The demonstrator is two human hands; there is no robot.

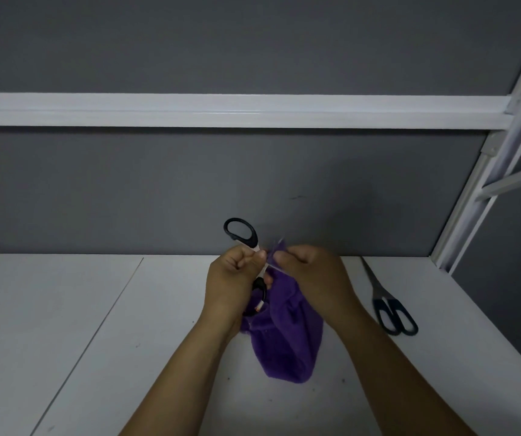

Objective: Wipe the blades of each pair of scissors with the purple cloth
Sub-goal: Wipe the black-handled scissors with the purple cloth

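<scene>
Blades of the black-handled scissors [241,232] are mostly hidden btwn fingers & the purple cloth [287,341], and it's kinda blurry there. Left hand [234,278] grips them near the handles, while right hand [312,275] pinches the cloth round a blade. Count: 2 scissors (blue-handled pair [394,316] lies closed on the white table [64,309], off to the right), 1 cloth.

Left hand [232,272] gripping black-handled scissors [243,235] above white table [64,325], right hand [309,272] pinching purple cloth [284,341] round the blade, cloth hanging to tabletop, dark-blue-handled scissors [391,313] lying flat at right, closed, grey partition [190,184] behind.
</scene>
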